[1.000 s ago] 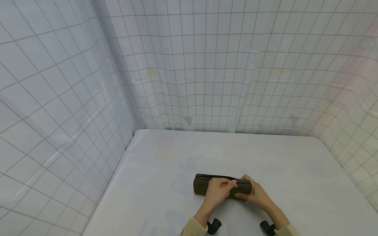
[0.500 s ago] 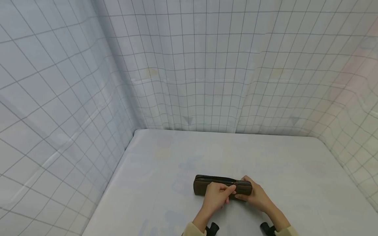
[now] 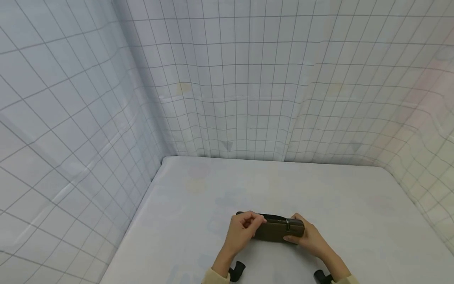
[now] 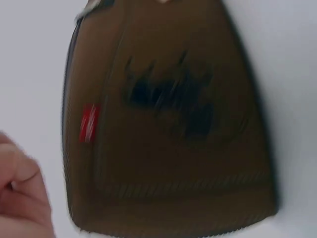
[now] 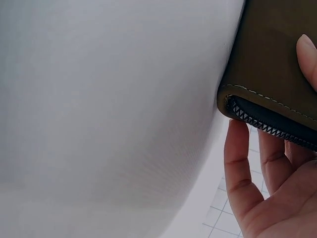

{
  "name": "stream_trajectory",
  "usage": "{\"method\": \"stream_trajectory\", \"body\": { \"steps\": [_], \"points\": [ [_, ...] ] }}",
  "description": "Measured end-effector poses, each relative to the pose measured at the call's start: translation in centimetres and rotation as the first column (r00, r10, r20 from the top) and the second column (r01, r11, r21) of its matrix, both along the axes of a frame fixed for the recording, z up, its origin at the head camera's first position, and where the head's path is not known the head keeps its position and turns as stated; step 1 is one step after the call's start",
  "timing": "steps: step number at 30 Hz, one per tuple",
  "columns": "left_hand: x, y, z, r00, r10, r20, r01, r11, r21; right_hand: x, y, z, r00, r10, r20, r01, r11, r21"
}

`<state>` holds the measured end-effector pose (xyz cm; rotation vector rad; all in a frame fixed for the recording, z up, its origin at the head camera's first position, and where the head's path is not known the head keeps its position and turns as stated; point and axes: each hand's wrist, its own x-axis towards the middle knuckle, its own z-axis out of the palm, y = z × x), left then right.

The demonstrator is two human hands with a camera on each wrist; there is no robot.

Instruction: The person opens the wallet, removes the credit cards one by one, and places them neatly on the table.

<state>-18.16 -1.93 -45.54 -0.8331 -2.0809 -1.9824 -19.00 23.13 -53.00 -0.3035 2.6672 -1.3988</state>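
Observation:
A long brown zip pencil case (image 3: 273,230) stands on the white table in the head view. In the left wrist view, its blurred front (image 4: 168,148) carries a dark print and a small red tag (image 4: 90,123). The zip pull (image 3: 288,225) hangs near the right end. My right hand (image 3: 310,238) grips that end, thumb on the front and fingers round the far side; zip teeth (image 5: 267,129) show beside those fingers in the right wrist view. My left hand (image 3: 239,232) is in front of the left end, loosely curled, with no object visible in it.
White table (image 3: 198,189) surrounds the pencil case. Grid-patterned white curtains (image 3: 227,79) hang behind it and at both sides. A dark wrist mount (image 3: 237,271) sits at the left cuff, and another (image 3: 322,276) at the right.
My left hand has let go of the zip pull near the right end and moved left along the pencil case. The right hand keeps its grip; the case has shifted very slightly.

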Motion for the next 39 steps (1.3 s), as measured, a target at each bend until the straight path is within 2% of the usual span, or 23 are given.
{"method": "stream_trajectory", "body": {
  "steps": [2, 4, 5, 7, 9, 12, 14, 16, 19, 24, 31, 39],
  "points": [
    [-0.4, -1.0, 0.4, 0.99, 0.098, -0.099, -0.092, 0.994, 0.062, 0.1, -0.1, 0.0, 1.0, 0.003, 0.011, -0.003, 1.0, 0.004],
    [-0.9, -1.8, 0.5, 0.966, 0.218, -0.141, -0.212, 0.976, 0.057, 0.1, -0.1, 0.0, 1.0, 0.002, 0.02, -0.002, 1.0, 0.012],
    [-1.1, -2.1, 0.5, 0.953, 0.266, -0.145, -0.263, 0.964, 0.037, 0.1, -0.1, 0.0, 1.0, 0.002, 0.018, -0.002, 1.0, 0.015],
    [-1.5, -2.7, 0.1, 0.946, 0.305, -0.104, -0.311, 0.949, -0.042, 0.2, -0.1, 0.1, 1.0, 0.003, 0.003, -0.004, 1.0, 0.02],
    [-1.9, -3.2, -0.8, 0.958, 0.285, -0.014, -0.284, 0.949, -0.139, 0.2, -0.1, 0.2, 1.0, 0.002, -0.008, -0.002, 1.0, 0.025],
    [-2.6, -3.3, -3.0, 0.973, 0.188, 0.132, -0.158, 0.965, -0.208, 0.3, 0.2, 0.2, 1.0, 0.008, -0.015, -0.008, 0.999, 0.032],
    [-3.1, -3.3, -4.7, 0.972, 0.131, 0.196, -0.083, 0.968, -0.237, 0.3, 0.3, 0.3, 1.0, 0.011, -0.007, -0.01, 0.999, 0.033],
    [-3.5, -3.2, -6.2, 0.968, 0.093, 0.232, -0.029, 0.964, -0.263, 0.3, 0.4, 0.3, 1.0, 0.011, -0.008, -0.011, 0.999, 0.031],
    [-3.9, -3.2, -7.5, 0.958, 0.092, 0.27, -0.002, 0.948, -0.319, 0.2, 0.3, 0.3, 1.0, 0.012, -0.018, -0.012, 1.0, 0.029],
    [-3.9, -3.6, -7.7, 0.951, 0.093, 0.296, 0.021, 0.933, -0.36, 0.0, 0.1, 0.2, 1.0, 0.011, -0.021, -0.01, 0.999, 0.037],
    [-4.0, -4.2, -8.1, 0.952, 0.106, 0.286, 0.023, 0.91, -0.414, -0.1, -0.3, 0.1, 1.0, 0.017, -0.01, -0.016, 1.0, 0.018],
    [-4.2, -3.9, -8.5, 0.96, 0.088, 0.265, 0.02, 0.924, -0.382, -0.1, 0.1, 0.1, 0.997, -0.052, 0.053, 0.053, 0.998, -0.017]
  ]
}}
